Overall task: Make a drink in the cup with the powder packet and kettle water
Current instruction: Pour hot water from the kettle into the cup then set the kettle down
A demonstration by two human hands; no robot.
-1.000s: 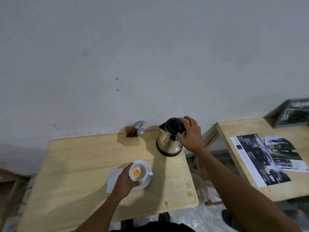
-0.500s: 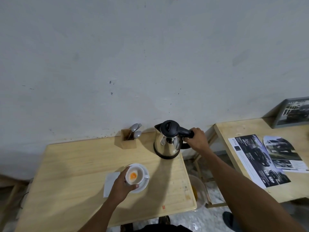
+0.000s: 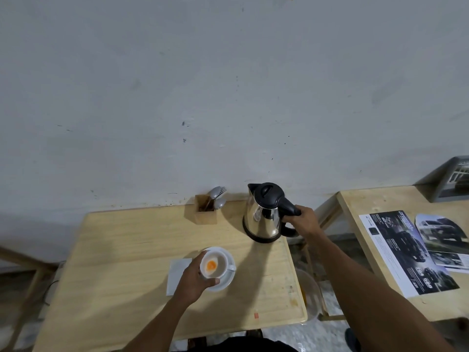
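A white cup [image 3: 217, 262] with orange powder at its bottom sits tilted on a white saucer [image 3: 226, 282] near the middle of the wooden table [image 3: 114, 262]. My left hand [image 3: 194, 278] grips the cup's left side. A steel kettle [image 3: 264, 219] with a black lid stands at the table's back right corner. My right hand [image 3: 303, 221] is closed around the kettle's black handle. No powder packet is visible.
A white napkin [image 3: 176, 274] lies left of the saucer. A wooden holder [image 3: 205, 210] with spoons and a fork stands against the wall. A second table [image 3: 380, 224] at right carries printed brochures [image 3: 406, 252]. A plastic bin [image 3: 308, 298] sits in the gap between tables.
My right hand slid from the kettle's lid to its handle and now grips it. The left hand has stayed on the cup.
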